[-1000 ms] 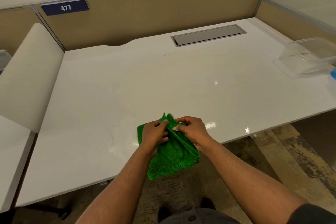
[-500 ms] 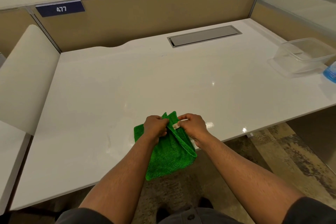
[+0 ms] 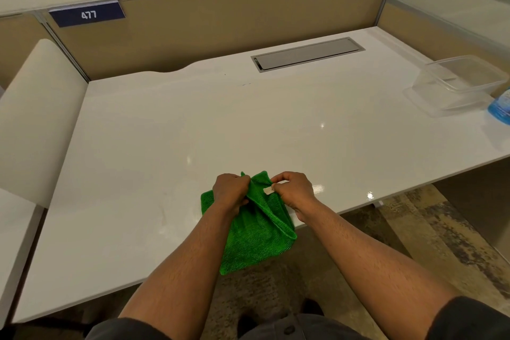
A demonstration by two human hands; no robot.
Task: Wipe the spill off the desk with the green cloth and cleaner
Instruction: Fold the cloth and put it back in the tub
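I note the white worktop (image 3: pixel 165 146) under both hands. Left hand (image 3: pixel 230 192) is clamped on the green cloth (image 3: pixel 256 232) at the near edge, 6 o'clock. Right hand (image 3: pixel 294 190) pinches the same cloth's top fold, close beside the left. At 3 o'clock: clear container (image 3: pixel 459 84), then blue cleaner bottle (image 3: pixel 501 107), partly out of frame.

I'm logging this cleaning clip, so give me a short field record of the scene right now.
surface: white desk
cloth: green cloth, hanging partly over the desk's near edge
left hand: gripping the cloth's top edge
right hand: pinching the cloth by its white tag
far right: clear plastic container, blue bottle cut off by the frame
spill: faint smear left of the cloth
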